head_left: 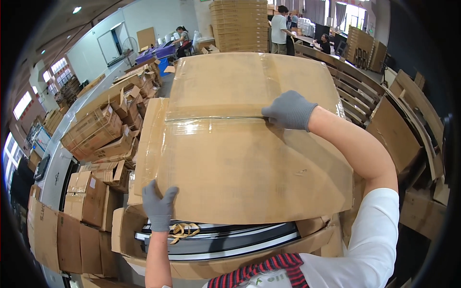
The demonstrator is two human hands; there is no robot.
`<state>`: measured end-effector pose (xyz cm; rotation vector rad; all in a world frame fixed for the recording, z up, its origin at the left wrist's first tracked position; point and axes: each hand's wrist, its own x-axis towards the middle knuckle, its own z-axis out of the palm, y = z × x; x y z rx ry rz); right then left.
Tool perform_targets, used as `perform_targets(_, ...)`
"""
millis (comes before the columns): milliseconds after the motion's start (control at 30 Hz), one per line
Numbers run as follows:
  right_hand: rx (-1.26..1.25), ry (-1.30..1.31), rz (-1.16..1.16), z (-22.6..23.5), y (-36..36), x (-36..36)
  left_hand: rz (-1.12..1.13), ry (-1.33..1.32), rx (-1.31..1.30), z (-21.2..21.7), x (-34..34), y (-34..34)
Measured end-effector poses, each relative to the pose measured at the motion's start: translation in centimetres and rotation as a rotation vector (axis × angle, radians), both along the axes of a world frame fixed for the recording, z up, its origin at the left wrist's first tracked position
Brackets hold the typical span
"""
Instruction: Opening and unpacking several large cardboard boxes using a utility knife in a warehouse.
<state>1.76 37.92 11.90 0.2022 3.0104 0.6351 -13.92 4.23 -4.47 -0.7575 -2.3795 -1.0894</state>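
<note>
A large cardboard carton (230, 163) lies in front of me, with clear tape and a dark slit running across its top. My right hand (290, 111), in a grey knitted glove, is closed at the right end of that slit, its fingertips against the cardboard. Whatever its fingers hold is hidden. My left hand (158, 204), gloved the same way, rests at the carton's near left corner with thumb and fingers apart. Below the carton's near edge, an open box (122, 233) holds long black, grey and white strips (230, 247) and a loose yellow strap (185, 231).
Several used cardboard boxes (93, 132) are heaped along the left. Wooden slats (353, 89) and leaning cardboard sheets (398, 134) stand on the right. Behind the carton rises a tall stack of flat boxes (239, 26). A person in white (278, 29) stands at the back.
</note>
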Motion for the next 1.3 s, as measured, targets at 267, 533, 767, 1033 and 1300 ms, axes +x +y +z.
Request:
perform_targets(267, 0.145, 0.009, -0.244, -0.9, 7.0, 12.8, -0.023, -0.052, 0.103, -0.3, 0.0, -0.6)
perform_targets(533, 0.118, 0.242, -0.259, -2.2, 12.2, 23.0, -0.018, -0.108, 0.114, -1.9, -1.4, -2.0)
perform_targets(767, -1.329, 1.138, -0.545, -6.4, 13.7, 24.8, -0.037, -0.144, 0.163, -1.9, -1.4, -2.3)
perform_targets(1033, -1.663, 1.374, -0.398, -8.6, 13.8, 18.5, -0.072, -0.178, 0.195, -3.3, -2.1, -3.5)
perform_targets(1300, -1.766, 1.272, -0.399, -8.5, 15.9, 17.6, -0.04, -0.181, 0.259, -3.5, 0.4, -4.8)
